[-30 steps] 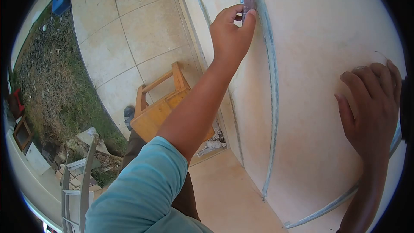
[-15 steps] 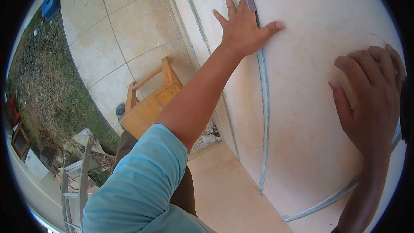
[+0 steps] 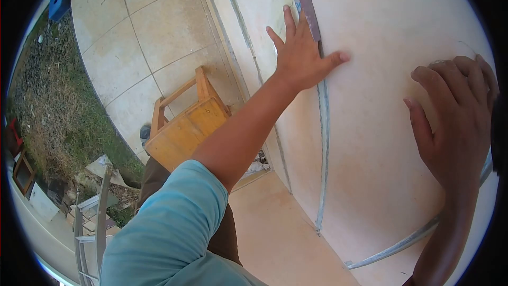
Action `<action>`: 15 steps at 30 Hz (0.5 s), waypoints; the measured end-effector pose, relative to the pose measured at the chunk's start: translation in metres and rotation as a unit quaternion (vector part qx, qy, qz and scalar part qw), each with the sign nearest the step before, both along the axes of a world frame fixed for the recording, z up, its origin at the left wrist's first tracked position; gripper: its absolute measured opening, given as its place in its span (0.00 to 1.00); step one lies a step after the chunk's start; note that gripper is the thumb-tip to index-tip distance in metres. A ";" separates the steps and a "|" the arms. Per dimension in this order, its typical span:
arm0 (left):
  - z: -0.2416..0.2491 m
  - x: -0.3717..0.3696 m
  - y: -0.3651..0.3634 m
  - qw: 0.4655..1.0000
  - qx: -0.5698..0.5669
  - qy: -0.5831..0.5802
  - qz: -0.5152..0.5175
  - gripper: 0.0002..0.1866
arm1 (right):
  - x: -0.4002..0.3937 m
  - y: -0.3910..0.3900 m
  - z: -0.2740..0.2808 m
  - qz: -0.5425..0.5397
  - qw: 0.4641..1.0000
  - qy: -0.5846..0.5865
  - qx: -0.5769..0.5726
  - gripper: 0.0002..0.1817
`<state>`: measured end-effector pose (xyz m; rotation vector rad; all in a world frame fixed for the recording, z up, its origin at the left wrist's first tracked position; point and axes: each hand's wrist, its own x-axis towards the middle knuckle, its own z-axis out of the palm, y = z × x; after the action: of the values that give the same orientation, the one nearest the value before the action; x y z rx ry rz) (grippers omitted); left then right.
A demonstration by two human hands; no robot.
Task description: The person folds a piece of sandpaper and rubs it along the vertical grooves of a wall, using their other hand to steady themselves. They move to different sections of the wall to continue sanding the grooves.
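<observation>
My left hand (image 3: 302,59) lies against the pale wall panel (image 3: 391,0), fingers stretched and thumb out to the right. Under its fingers is a folded strip of purplish-brown sandpaper (image 3: 309,13), held against a grey-filled groove (image 3: 323,138) that runs down the panel. Part of the sandpaper is hidden by the fingers. Off to the right, my right hand (image 3: 455,119) rests on the panel with bent fingers and the thumb apart. Nothing shows in it.
A wooden stool (image 3: 185,132) stands on the tiled floor (image 3: 159,26) at left. Below are a metal ladder (image 3: 100,217) and a ledge (image 3: 280,222). A blue plastic stool (image 3: 60,3) is at the far left beside grass and gravel (image 3: 58,101).
My left hand and the sandpaper have slid down along the groove, toward me. The right hand stays in place.
</observation>
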<state>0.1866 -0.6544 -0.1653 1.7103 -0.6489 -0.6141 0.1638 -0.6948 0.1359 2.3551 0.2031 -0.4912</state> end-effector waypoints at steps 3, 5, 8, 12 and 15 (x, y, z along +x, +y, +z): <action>-0.002 -0.053 0.019 0.993 0.062 -0.072 -0.073 0.70 | 0.000 0.000 0.000 -0.001 1.000 0.003 -0.003 0.14; -0.002 -0.054 0.016 0.987 0.080 -0.097 -0.096 0.70 | 0.000 -0.001 0.000 0.006 1.000 0.007 -0.004 0.14; -0.009 -0.010 -0.006 0.983 0.124 -0.116 -0.072 0.66 | 0.000 -0.010 0.001 0.011 0.999 0.027 0.018 0.13; -0.004 -0.035 0.000 0.991 0.060 -0.115 -0.034 0.67 | 0.001 -0.015 0.000 -0.021 0.997 0.038 0.069 0.12; -0.002 -0.130 0.031 0.980 0.082 -0.132 -0.121 0.75 | -0.001 -0.019 -0.001 0.006 0.996 0.034 0.084 0.13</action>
<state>0.0565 -0.6232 -0.1677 1.9014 -1.0308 -0.6281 0.1630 -0.7142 0.1348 2.5009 0.3006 -0.5698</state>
